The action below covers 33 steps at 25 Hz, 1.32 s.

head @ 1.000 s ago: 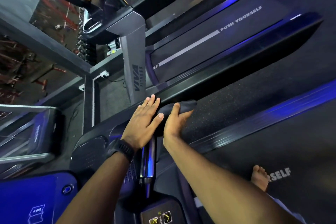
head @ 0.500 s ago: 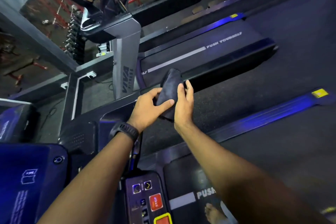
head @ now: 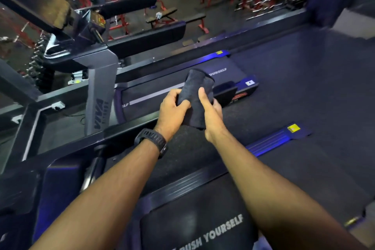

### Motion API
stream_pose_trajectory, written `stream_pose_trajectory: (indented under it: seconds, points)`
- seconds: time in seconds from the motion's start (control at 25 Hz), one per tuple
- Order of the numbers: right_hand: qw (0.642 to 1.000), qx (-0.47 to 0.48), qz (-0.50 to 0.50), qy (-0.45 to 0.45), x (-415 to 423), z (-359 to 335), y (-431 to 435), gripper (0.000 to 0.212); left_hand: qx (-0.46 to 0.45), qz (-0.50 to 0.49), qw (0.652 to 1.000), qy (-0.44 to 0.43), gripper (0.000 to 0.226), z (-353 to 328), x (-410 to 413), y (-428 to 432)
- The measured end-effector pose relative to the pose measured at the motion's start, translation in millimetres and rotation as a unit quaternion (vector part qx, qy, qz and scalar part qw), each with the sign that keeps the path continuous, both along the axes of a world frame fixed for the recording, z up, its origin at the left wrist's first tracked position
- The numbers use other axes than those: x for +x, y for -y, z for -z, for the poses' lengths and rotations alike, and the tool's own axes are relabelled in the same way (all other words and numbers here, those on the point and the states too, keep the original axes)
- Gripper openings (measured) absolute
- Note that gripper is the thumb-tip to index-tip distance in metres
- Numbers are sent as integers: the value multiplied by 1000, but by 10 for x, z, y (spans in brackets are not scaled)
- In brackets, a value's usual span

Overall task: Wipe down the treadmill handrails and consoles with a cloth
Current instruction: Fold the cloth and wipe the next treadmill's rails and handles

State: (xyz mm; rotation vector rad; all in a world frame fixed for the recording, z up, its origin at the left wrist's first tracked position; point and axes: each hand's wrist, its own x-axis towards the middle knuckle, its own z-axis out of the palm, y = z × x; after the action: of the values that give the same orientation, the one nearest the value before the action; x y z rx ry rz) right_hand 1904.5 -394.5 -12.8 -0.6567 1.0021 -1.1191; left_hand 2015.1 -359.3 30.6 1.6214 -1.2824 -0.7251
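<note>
Head view: the only camera I have, looking down over both forearms.
Cloth: a dark grey folded microfibre cloth (head: 195, 95), held up off the treadmill between both hands, with its long axis pointing away from me.
Left hand: the left hand (head: 172, 109) grips the cloth's near left edge, fingers (head: 183, 105) curled onto the fabric. A black wristwatch (head: 152, 140) is on that wrist.
Right hand: the right hand (head: 211, 115) pinches the right edge, thumb laid up the cloth's face and the other fingers wrapped behind.
Handrail: the black padded treadmill handrail (head: 125, 133) passes just below the hands, running lower left to upper right, so the cloth lies roughly across it.
Key relation: the rail is under both hands alike — I judge neither nearer.
Step, as I judge it: refolding the cloth — then lower it onto the rail.
</note>
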Motion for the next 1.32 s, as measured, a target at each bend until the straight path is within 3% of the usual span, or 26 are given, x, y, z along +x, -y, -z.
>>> stream_pose_trajectory:
  seconds: [0.16,0.28,0.44,0.6,0.72,0.96,1.32]
  points:
    - [997,-68,26,-37,-757,-182,574,57,-39,-25,999,24,27,-54,-735,488]
    - [994,-97,24,-55,-1306,-290,1003,38,-52,-46,997,25,33,-68,-1315,939]
    - [982,-146,46,-109,-2274,-431,1738,45,-73,-26,997,14,30,-156,-2226,1752]
    - [971,-170,47,-160,-3277,-582,2360,22,-84,-12,996,-12,20,-262,-3181,2431]
    - [969,-174,43,-172,-3711,-622,2756,23,-82,-21,996,-31,15,-332,-3642,2787]
    - [966,-197,-16,-168,-3647,-534,3440,34,-77,-95,992,-41,23,-250,-3617,3358]
    - [937,-239,-186,-172,-2848,-425,4360,14,-89,-277,957,2,20,-94,-3017,3862]
